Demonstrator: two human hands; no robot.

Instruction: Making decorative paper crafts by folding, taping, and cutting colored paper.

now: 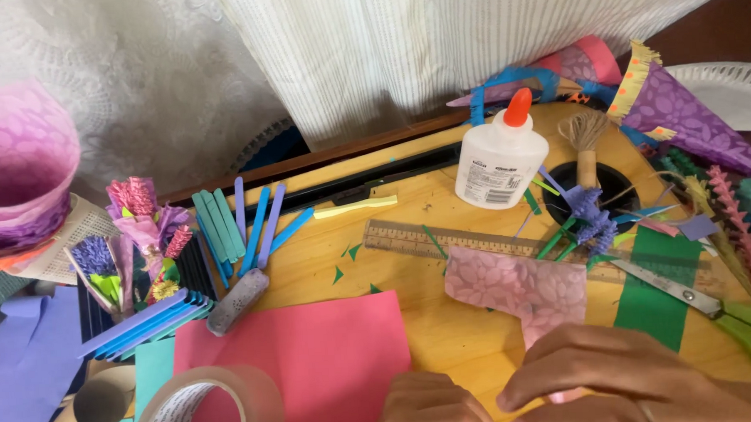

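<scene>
Taking the wooden table (463,333) as our landmark, we see the pink sheet (314,354) lying flat and uncut near its front edge. Right of that sheet our left hand (432,404) and right hand (622,369) press together on the patterned pink paper (520,289), apparently mid-fold. Ruler (443,238), scissors (669,288) and glue bottle (500,158) crowd behind; we judge little bare wood remains.

Hands: two, left (432,404), right (614,373), at 6 o'clock
Glue bottle (500,158): one, 1 o'clock
Ruler (455,240): one, centre
Scissors (674,288): one, 4 o'clock
Tape roll (209,404): one, 7 o'clock
Pink sheet (314,354): one
Paper plate (729,90): one, 2 o'clock
</scene>
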